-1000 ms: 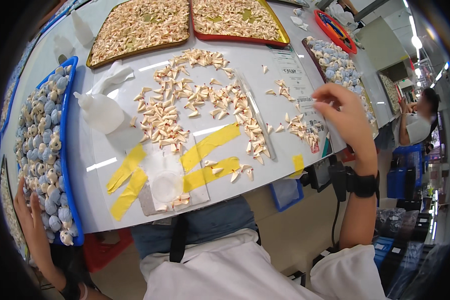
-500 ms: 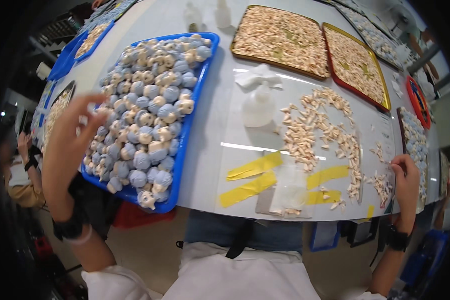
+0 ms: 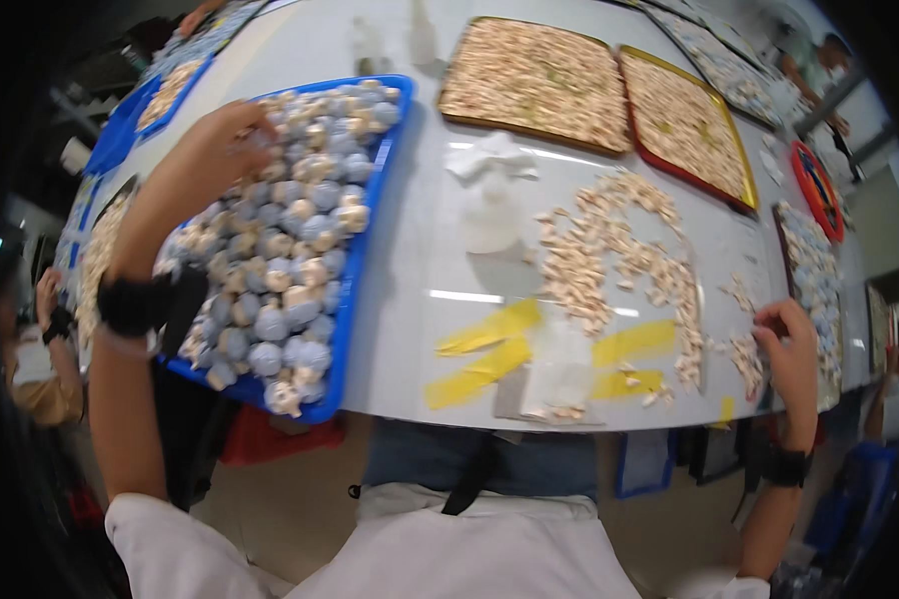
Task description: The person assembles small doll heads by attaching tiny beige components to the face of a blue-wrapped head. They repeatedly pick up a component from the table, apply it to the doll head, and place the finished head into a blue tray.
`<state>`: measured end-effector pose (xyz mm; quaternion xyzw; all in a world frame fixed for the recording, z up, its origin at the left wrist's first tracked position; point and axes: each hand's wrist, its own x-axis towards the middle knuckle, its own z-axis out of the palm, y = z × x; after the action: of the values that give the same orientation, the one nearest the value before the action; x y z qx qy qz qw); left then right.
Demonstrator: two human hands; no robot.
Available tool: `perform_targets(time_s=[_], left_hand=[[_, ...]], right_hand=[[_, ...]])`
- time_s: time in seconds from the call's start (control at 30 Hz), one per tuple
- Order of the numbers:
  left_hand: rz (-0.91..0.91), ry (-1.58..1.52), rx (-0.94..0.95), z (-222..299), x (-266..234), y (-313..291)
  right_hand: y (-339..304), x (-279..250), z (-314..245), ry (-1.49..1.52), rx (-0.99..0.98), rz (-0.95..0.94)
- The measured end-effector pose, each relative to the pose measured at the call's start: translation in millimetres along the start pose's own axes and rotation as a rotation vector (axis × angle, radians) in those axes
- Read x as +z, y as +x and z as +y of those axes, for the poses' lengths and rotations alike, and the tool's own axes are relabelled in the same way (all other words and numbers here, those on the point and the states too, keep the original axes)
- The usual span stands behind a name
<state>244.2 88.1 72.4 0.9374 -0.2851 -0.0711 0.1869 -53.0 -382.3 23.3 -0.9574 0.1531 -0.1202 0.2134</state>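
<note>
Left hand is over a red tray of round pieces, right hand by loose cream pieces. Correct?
No, the tray of round pieces under the left hand is blue, not red, as the head view shows; the right hand is by loose cream pieces.

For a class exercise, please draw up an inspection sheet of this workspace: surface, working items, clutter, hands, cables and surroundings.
Surface: white table, glossy, with yellow tape stuck on in strips.
Working items: blue tray crowded with blue-and-cream pieces; small pale pieces loose on the table; two rimmed trays of similar pieces behind.
Clutter: crumpled white tissue beside a translucent bottle.
Hands: left hand at the blue tray's far left part, blurred; right hand by a small cluster of pale pieces. Neither grip is clear.
Cables: nothing clearly seen.
Surroundings: other people near both picture edges.
</note>
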Motion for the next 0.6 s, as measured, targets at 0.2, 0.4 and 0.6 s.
perform_targets(time_s=[0.2,0.4,0.6], left_hand=[[-0.011,-0.011,-0.111,-0.9,-0.4,-52.6],[0.241,0.033,0.022,-9.2,-17.8,-77.6],[0.137,-0.131,0.204,62.6,-7.9,-149.0]], right_hand=[[7.2,-7.8,10.7,0.007,0.035,-0.017],[21.7,-11.4,14.8,0.137,0.036,-0.019],[39.4,3.7,19.9,0.057,-0.008,-0.100]])
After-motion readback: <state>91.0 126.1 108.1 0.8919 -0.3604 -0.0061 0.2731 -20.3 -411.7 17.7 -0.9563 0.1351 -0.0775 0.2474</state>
